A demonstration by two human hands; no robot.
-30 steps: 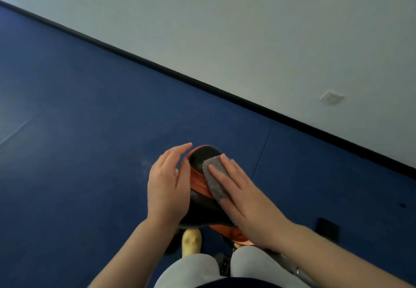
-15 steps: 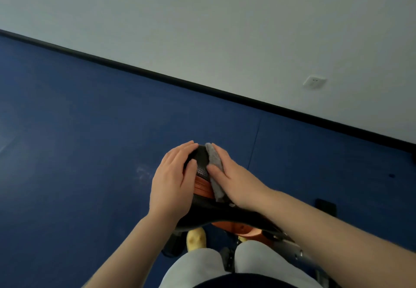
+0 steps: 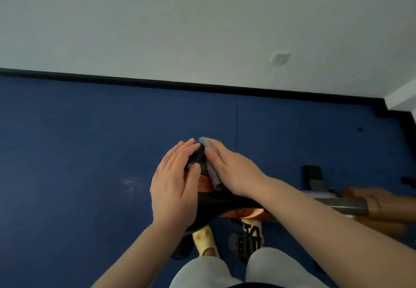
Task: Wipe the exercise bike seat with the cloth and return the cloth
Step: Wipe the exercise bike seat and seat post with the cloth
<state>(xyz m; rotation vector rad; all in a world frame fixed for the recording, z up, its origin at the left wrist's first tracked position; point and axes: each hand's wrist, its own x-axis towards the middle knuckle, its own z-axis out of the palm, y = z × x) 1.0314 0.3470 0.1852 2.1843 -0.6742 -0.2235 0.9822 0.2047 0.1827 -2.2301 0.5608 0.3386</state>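
Observation:
The exercise bike seat is black with orange bands and sits below me at the centre, its narrow nose pointing away. My left hand lies flat over the seat's left side, fingers together. My right hand presses a small grey cloth against the right side of the seat's nose. Most of the cloth is hidden under my fingers. Both hands cover much of the seat.
Blue floor mats spread around the bike, bounded by a black skirting and a white wall with a socket. The bike's metal and orange frame runs off to the right. My yellow slippers stand beneath the seat.
My right hand has slid the cloth from the seat's top toward the nose and its right side. My left hand has closed in over the left side. The view has swung to the right.

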